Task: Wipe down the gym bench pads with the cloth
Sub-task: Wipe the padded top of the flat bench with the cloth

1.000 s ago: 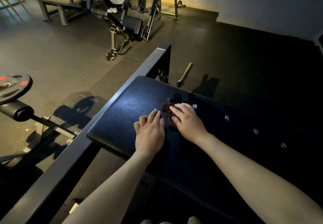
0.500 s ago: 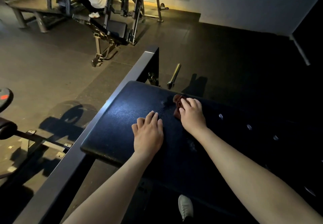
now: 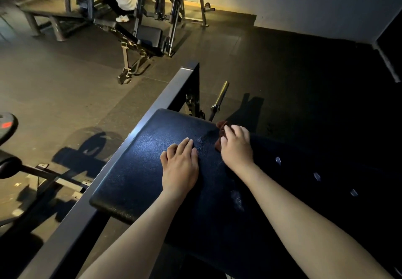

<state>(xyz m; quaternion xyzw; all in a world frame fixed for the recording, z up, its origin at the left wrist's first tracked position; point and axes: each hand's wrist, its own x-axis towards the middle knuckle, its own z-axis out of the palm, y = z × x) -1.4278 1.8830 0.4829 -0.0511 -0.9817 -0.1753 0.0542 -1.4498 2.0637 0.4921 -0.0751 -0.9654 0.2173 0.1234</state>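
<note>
Fingers [image 3: 228, 131] of your right hand [image 3: 237, 148] curl over the red cloth [image 3: 220, 125] at one o'clock on the bench pad [image 3: 134, 170]; your left hand [image 3: 180, 165] rests flat, fingers loose.

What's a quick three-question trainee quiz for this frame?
1. True or false: the left hand lies flat, fingers straight, on the bench pad.
2. Which hand holds the red cloth? A: left hand. B: right hand. C: neither.
3. Fill in: the cloth sits at the pad's ____ edge (near or far from the camera).

Key: 1 true; 2 B; 3 far.
</note>
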